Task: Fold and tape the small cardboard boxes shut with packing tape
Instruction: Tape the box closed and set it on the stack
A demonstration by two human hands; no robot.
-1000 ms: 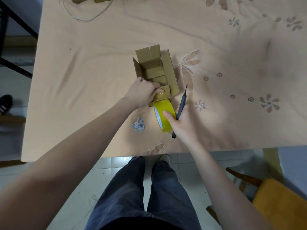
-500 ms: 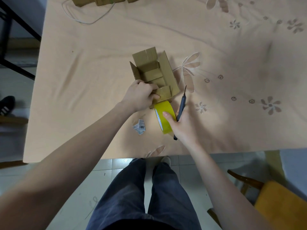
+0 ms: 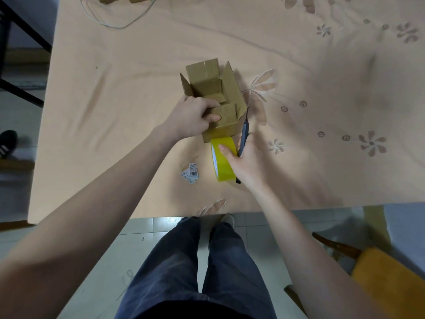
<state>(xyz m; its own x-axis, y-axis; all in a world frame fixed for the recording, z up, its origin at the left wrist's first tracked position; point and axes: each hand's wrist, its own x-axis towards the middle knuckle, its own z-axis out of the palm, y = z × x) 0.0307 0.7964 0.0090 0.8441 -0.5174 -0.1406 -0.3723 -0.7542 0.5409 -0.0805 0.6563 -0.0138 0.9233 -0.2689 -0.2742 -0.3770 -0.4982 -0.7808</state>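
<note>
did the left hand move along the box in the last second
Yes. The left hand slid toward the person along the cardboard box, from the middle flaps to the near flap.

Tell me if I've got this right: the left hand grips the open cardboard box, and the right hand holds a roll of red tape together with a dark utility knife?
Not quite: the tape roll is yellow, not red, as the head view shows. The rest stands: the left hand grips the open cardboard box, and the right hand holds the roll together with a dark utility knife.

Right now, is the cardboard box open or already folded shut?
Open. The cardboard box has flaps standing up and its inside showing; the left hand holds its near flap.
</note>
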